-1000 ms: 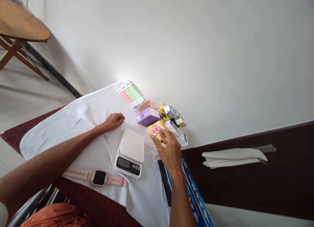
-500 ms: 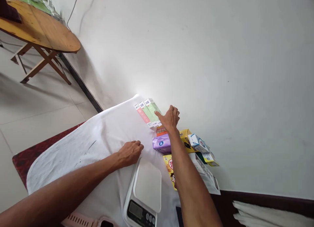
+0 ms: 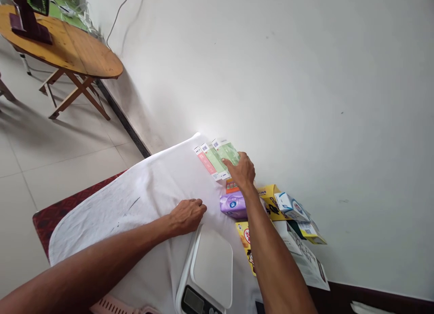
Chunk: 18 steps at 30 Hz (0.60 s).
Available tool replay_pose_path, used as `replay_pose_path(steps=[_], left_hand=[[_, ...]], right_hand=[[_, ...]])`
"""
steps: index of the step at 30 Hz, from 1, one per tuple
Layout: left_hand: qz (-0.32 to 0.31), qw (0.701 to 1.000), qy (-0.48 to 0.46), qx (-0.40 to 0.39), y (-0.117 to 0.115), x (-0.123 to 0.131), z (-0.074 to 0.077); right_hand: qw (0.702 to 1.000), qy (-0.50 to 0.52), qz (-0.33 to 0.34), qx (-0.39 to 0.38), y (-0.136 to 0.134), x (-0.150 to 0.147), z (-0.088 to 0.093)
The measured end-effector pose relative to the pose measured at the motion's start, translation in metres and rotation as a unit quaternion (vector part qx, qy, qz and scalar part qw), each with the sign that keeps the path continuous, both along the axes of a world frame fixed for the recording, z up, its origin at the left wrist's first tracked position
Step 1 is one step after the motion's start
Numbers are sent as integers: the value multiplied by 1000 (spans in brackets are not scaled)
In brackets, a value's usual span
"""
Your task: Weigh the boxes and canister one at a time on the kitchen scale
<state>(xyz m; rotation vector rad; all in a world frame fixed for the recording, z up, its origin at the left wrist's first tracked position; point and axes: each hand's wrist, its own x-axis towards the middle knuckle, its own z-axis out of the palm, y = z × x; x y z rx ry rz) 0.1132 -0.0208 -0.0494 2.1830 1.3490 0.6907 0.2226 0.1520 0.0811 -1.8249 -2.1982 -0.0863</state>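
My right hand [image 3: 241, 170] grips a light green box [image 3: 228, 151], thumb on its near face and fingers round its far side. Beside it stand another green box [image 3: 213, 158] and a pink box [image 3: 205, 162], in a row on the white cloth [image 3: 159, 183]. My left hand [image 3: 188, 216], fingers curled and nothing visible in them, rests on the cloth by the top of a white digital scale [image 3: 212, 264]. The scale's plate bears nothing. Below my right hand lie an orange pack [image 3: 232, 185] and a purple pack [image 3: 233, 205].
Right of my right forearm, a yellow box [image 3: 271, 197], a white-and-blue box [image 3: 290, 206] and other packages are heaped against the wall. A yellow pack [image 3: 244, 237] is partly behind that forearm. A pink watch strap [image 3: 111, 305] lies at the bottom. A wooden folding table [image 3: 74, 47] holds a fan.
My right hand has closed on the end green box, which now leans away from its neighbour. The view has shifted slightly left; my left hand stays by the scale.
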Motion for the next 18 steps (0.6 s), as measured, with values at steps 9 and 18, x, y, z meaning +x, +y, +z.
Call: replay_pose_path(steps=[9, 18], left_hand=[[43, 993, -101, -45, 3, -8, 3], [102, 971, -180, -117, 10, -15, 13]], right_hand=[[993, 112, 8, -27, -190, 68, 11], [990, 135, -22, -27, -316, 112, -59]])
